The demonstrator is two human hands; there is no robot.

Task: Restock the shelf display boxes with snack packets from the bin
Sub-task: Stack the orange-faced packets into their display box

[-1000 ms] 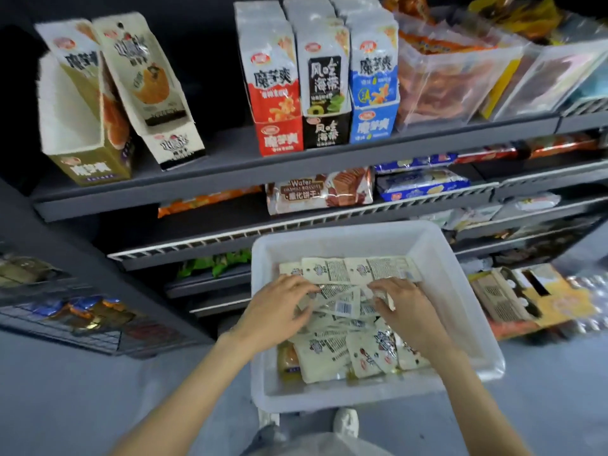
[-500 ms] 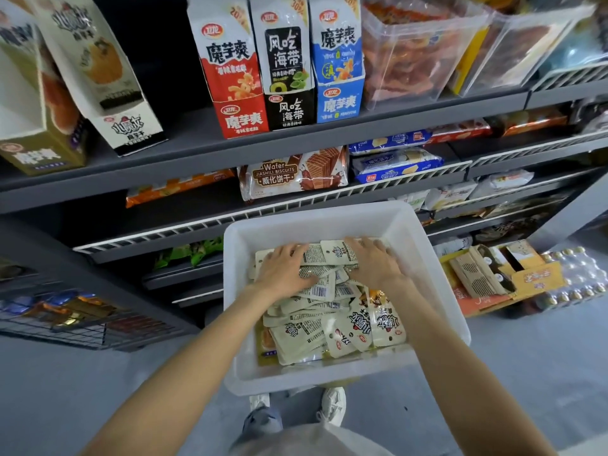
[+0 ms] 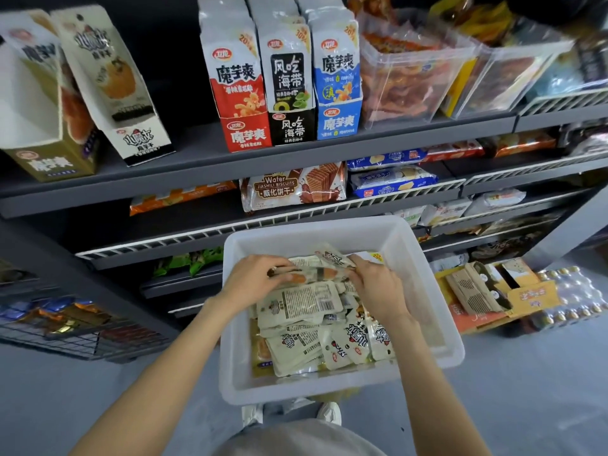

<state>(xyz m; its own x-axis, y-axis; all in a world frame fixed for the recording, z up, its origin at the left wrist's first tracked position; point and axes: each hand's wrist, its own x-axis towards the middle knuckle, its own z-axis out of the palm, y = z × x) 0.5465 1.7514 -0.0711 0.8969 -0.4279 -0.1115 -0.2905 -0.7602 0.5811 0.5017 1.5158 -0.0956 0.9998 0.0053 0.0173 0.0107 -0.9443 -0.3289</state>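
While our left hand (image 3: 255, 282) and right hand (image 3: 378, 287) grip a bunched stack of packets (image 3: 312, 273) over the bin (image 3: 437, 311), restocking looks barely begun. We judge the open white display box (image 3: 108, 83) on the shelf (image 3: 204, 162) unfilled.

Cream snack packets (image 3: 297, 304) heaped in white bin (image 3: 427, 291).

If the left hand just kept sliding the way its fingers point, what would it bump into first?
The left hand points right, across the white bin, and grips a bunch of snack packets. Going straight on, it would most likely meet the right hand, which grips the same bunch from the other side. Depth is hard to judge.
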